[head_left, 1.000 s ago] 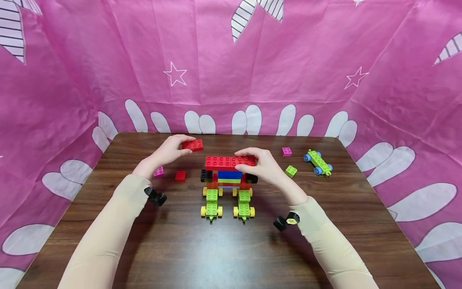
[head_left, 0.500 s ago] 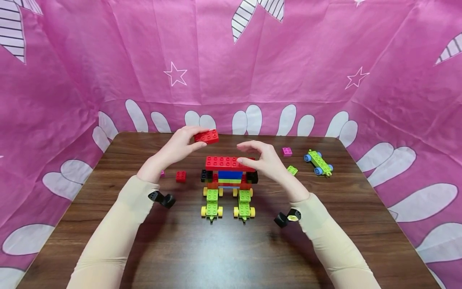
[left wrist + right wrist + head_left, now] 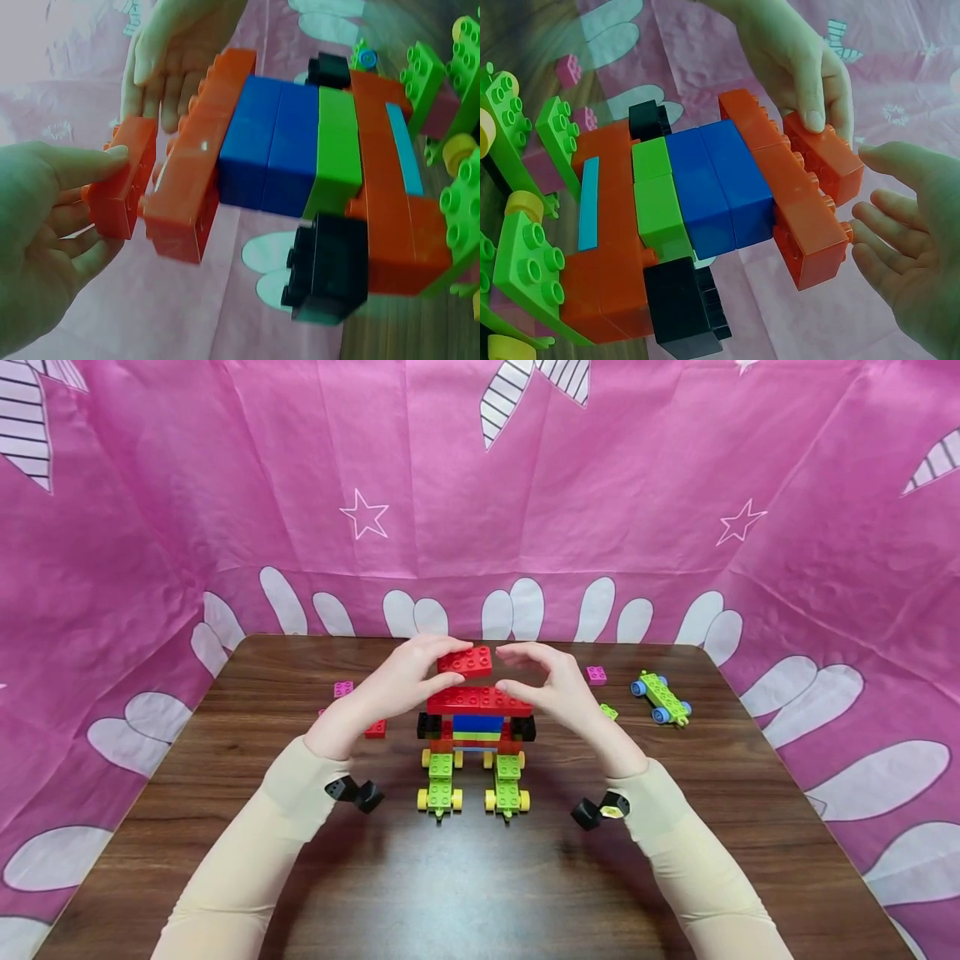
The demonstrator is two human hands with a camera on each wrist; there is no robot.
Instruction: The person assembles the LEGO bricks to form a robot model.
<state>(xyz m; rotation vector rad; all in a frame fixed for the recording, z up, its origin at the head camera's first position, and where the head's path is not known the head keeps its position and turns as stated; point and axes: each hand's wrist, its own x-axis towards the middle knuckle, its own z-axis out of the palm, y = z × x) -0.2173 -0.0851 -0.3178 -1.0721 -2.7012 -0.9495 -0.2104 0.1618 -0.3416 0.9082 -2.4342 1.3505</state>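
Brown wood-grain table (image 3: 465, 877), multicoloured plastic brick build (image 3: 477, 724) on wheels, oblong red plastic brick (image 3: 468, 662) aloft.
The build stands midway between the table's left and right edges; the left hand (image 3: 397, 685) pinches the oblong brick between thumb and fingers, while the right hand (image 3: 561, 692) curves with thumb and fingers well parted, holding nothing, whether touching the build unclear. A lime-green plastic wheeled base (image 3: 662, 697) lies toward the table's far right corner. The oblong brick is just above the build's red top row, apart from it; the step looks like stacking, and the next move seems to call for matching studs, then pressing down evenly. Smallest, a square magenta plastic brick (image 3: 596, 675) sits near the far edge, right of the build.
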